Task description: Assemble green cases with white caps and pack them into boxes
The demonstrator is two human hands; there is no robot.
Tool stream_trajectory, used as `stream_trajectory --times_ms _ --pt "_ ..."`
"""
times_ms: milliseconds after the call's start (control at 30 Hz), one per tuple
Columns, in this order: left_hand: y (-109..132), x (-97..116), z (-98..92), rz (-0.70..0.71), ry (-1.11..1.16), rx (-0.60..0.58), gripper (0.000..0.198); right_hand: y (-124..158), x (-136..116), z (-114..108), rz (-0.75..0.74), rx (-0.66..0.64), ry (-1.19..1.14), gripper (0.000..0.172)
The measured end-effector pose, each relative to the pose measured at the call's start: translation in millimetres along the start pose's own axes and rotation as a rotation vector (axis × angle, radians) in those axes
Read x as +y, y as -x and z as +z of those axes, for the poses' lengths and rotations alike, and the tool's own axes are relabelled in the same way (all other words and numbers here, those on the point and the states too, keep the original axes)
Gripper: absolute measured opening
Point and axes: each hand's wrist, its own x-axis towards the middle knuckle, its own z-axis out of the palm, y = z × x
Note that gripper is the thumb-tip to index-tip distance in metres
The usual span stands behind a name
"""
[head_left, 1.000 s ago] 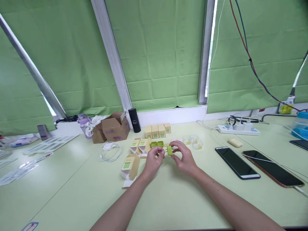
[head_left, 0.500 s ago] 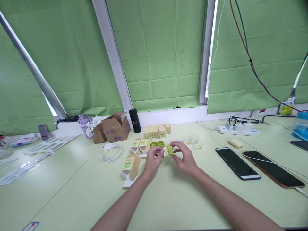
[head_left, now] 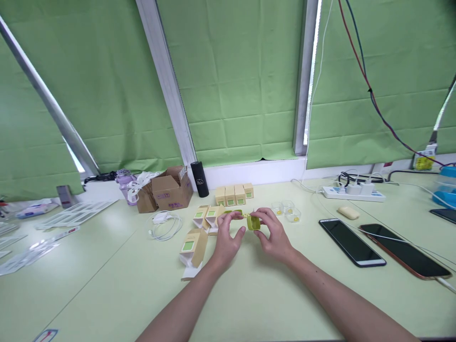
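Both of my hands meet over the middle of the pale green table (head_left: 107, 285). My right hand (head_left: 272, 235) pinches a small green case (head_left: 253, 222) between thumb and fingertips. Curled beside it, my left hand (head_left: 228, 235) reaches its fingertips to the case's left end, where a thin yellow-green piece sticks out. Just behind my left hand lie opened tan cartons (head_left: 208, 216) with green labels, and another open carton (head_left: 190, 247) lies to its left. A row of closed tan boxes (head_left: 233, 194) stands farther back.
Small clear cups (head_left: 287, 211) sit right of my hands. Two phones (head_left: 351, 240) and a power strip (head_left: 352, 191) with cables lie on the right. A black cylinder (head_left: 198, 178), a brown cardboard box (head_left: 167, 192), a white charger cable (head_left: 164, 223) and flat packets (head_left: 71, 213) occupy the left.
My left hand has lifted slightly and moved onto the left end of the green case. It now hides the green tray behind it. My right hand has barely shifted.
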Motion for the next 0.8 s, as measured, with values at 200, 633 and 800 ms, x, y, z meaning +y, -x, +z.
stream_trajectory --times_ms 200,633,800 --pt "2.6 6.5 0.5 0.064 -0.038 -0.063 0.045 0.3 0.5 0.8 -0.076 -0.054 0.111 0.064" --pt "0.4 5.3 -1.2 0.099 -0.083 -0.066 0.038 -1.8 0.7 -2.8 -0.184 -0.057 0.174 0.047" --pt "0.5 6.6 -1.9 0.105 -0.083 -0.067 0.038 -1.5 1.4 -3.5 -0.211 -0.052 0.189 0.041"
